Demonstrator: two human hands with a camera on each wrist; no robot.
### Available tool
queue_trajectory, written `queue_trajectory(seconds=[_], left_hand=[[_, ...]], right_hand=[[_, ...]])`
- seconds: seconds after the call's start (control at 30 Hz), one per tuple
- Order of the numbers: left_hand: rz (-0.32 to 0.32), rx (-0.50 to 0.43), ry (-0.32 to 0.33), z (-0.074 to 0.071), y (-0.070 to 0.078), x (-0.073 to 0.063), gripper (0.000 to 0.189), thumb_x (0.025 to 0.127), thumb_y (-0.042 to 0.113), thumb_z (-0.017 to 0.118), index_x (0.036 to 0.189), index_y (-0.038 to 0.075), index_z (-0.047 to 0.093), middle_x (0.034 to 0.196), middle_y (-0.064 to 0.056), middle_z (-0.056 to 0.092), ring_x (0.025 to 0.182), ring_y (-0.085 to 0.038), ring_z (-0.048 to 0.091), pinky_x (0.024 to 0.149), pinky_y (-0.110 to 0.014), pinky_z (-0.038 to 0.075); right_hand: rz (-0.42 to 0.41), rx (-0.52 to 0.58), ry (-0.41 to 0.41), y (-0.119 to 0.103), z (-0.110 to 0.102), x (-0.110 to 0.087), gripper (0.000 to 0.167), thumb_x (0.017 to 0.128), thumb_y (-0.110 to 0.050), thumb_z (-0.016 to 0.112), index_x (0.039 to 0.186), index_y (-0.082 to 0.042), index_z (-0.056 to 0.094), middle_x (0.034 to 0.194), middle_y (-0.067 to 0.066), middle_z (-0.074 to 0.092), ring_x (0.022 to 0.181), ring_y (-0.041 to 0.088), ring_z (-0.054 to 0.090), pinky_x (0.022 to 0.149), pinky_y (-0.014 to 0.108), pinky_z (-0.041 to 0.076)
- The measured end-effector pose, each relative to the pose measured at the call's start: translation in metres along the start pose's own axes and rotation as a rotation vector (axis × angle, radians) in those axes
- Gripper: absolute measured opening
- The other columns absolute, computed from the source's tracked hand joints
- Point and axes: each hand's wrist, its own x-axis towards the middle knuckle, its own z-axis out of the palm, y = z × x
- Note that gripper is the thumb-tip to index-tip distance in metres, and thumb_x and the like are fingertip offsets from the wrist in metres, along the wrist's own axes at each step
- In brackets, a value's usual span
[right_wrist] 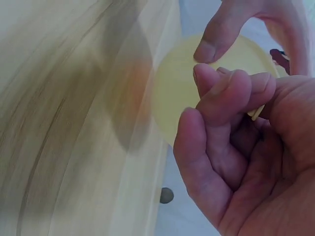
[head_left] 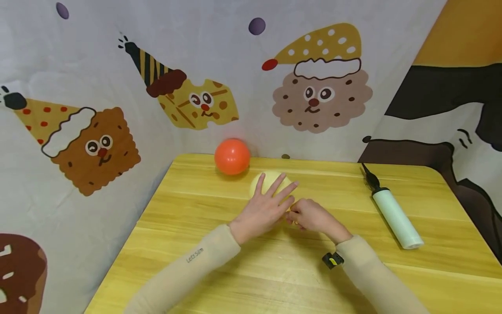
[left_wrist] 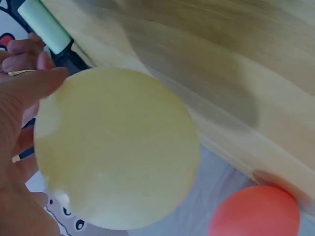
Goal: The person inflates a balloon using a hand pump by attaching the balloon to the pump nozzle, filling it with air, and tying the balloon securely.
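Observation:
A pale yellow inflated balloon (left_wrist: 118, 147) is between the two hands near the table's far side. The left hand (head_left: 263, 211) lies over it with fingers straight and spread; its thumb (right_wrist: 221, 34) presses on the balloon's side. Close by that thumb, the curled fingers of the right hand (head_left: 311, 214) pinch at the balloon's tied-end side. The neck itself is hidden inside those fingers. A gold ring shows on the right hand. In the right wrist view, the right hand's fingertips (right_wrist: 209, 78) overlap the balloon's face.
An orange-red balloon (head_left: 232, 157) rests at the table's back edge, left of the yellow one. On the right lies a mint-green hand pump (head_left: 398, 220) with a black nozzle. A cloth backdrop (head_left: 243, 61) printed with cartoon biscuits stands behind the wooden table (head_left: 188, 279).

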Motion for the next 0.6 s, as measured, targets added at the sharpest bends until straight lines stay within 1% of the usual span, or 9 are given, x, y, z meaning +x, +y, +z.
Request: queue_trajectory(seconds=[0.07, 0.1, 0.17, 0.2, 0.27, 0.33, 0.4, 0.5, 0.6], left_hand=[[-0.004, 0.026, 0.002, 0.002, 0.001, -0.001, 0.056, 0.089, 0.057, 0.077, 0.128, 0.021, 0.060, 0.162, -0.003, 0.039, 0.157, -0.035, 0.017, 0.117, -0.074, 0.015], [-0.007, 0.025, 0.006, 0.003, 0.001, -0.002, 0.055, 0.089, 0.060, 0.075, 0.126, 0.021, 0.060, 0.157, -0.004, 0.046, 0.155, -0.034, 0.025, 0.117, -0.074, 0.017], [-0.021, 0.016, 0.001, 0.006, 0.001, -0.004, 0.055, 0.090, 0.063, 0.073, 0.127, 0.024, 0.061, 0.144, -0.005, 0.055, 0.147, -0.032, 0.039, 0.116, -0.073, 0.022], [-0.033, 0.012, -0.007, 0.007, 0.000, -0.005, 0.053, 0.090, 0.062, 0.073, 0.127, 0.027, 0.062, 0.139, -0.005, 0.057, 0.142, -0.031, 0.045, 0.116, -0.072, 0.025], [-0.062, -0.006, -0.026, 0.009, -0.002, -0.008, 0.046, 0.089, 0.058, 0.076, 0.126, 0.033, 0.066, 0.133, -0.005, 0.058, 0.133, -0.029, 0.052, 0.114, -0.069, 0.031], [-0.106, -0.019, -0.047, 0.010, -0.005, -0.012, 0.041, 0.088, 0.053, 0.079, 0.124, 0.037, 0.069, 0.133, -0.005, 0.057, 0.128, -0.027, 0.053, 0.112, -0.066, 0.036], [-0.151, -0.027, -0.050, 0.010, -0.010, -0.016, 0.037, 0.086, 0.050, 0.082, 0.119, 0.037, 0.071, 0.134, -0.006, 0.057, 0.127, -0.028, 0.054, 0.111, -0.064, 0.038], [-0.214, -0.064, -0.025, 0.012, -0.018, -0.022, 0.037, 0.083, 0.046, 0.087, 0.115, 0.034, 0.073, 0.132, -0.007, 0.058, 0.125, -0.029, 0.055, 0.109, -0.062, 0.040], [-0.247, -0.101, 0.012, 0.013, -0.026, -0.027, 0.041, 0.078, 0.042, 0.091, 0.114, 0.030, 0.073, 0.130, -0.009, 0.059, 0.124, -0.032, 0.055, 0.108, -0.064, 0.040]], right_hand=[[-0.009, -0.009, -0.011, -0.004, 0.001, -0.001, 0.030, 0.106, -0.016, 0.060, 0.081, -0.006, 0.072, 0.056, 0.001, 0.057, 0.046, 0.012, 0.052, 0.046, 0.026, 0.043], [-0.016, -0.021, -0.014, -0.005, 0.002, -0.002, 0.029, 0.106, -0.016, 0.060, 0.081, -0.007, 0.072, 0.056, 0.001, 0.057, 0.045, 0.011, 0.051, 0.045, 0.026, 0.042], [-0.035, -0.044, -0.019, -0.008, 0.003, -0.004, 0.029, 0.106, -0.017, 0.060, 0.081, -0.009, 0.071, 0.057, 0.003, 0.058, 0.044, 0.010, 0.050, 0.045, 0.026, 0.042], [-0.043, -0.058, -0.015, -0.009, 0.003, -0.005, 0.030, 0.107, -0.018, 0.060, 0.080, -0.010, 0.071, 0.058, 0.002, 0.059, 0.044, 0.010, 0.050, 0.046, 0.027, 0.042], [-0.057, -0.087, 0.002, -0.011, 0.003, -0.008, 0.031, 0.107, -0.021, 0.060, 0.079, -0.013, 0.071, 0.059, 0.002, 0.060, 0.044, 0.010, 0.050, 0.047, 0.027, 0.043], [-0.058, -0.096, 0.024, -0.013, 0.002, -0.012, 0.032, 0.107, -0.024, 0.060, 0.078, -0.015, 0.070, 0.059, 0.000, 0.059, 0.044, 0.011, 0.050, 0.048, 0.028, 0.043], [-0.053, -0.086, 0.046, -0.014, -0.001, -0.017, 0.032, 0.107, -0.027, 0.059, 0.078, -0.018, 0.069, 0.058, -0.003, 0.057, 0.045, 0.011, 0.049, 0.049, 0.029, 0.042], [-0.049, -0.032, 0.060, -0.014, -0.005, -0.025, 0.031, 0.108, -0.028, 0.058, 0.080, -0.018, 0.067, 0.058, -0.004, 0.054, 0.048, 0.011, 0.049, 0.049, 0.029, 0.041], [-0.069, 0.029, 0.051, -0.010, -0.010, -0.032, 0.028, 0.109, -0.024, 0.056, 0.084, -0.016, 0.066, 0.064, -0.004, 0.054, 0.052, 0.014, 0.052, 0.047, 0.027, 0.041]])
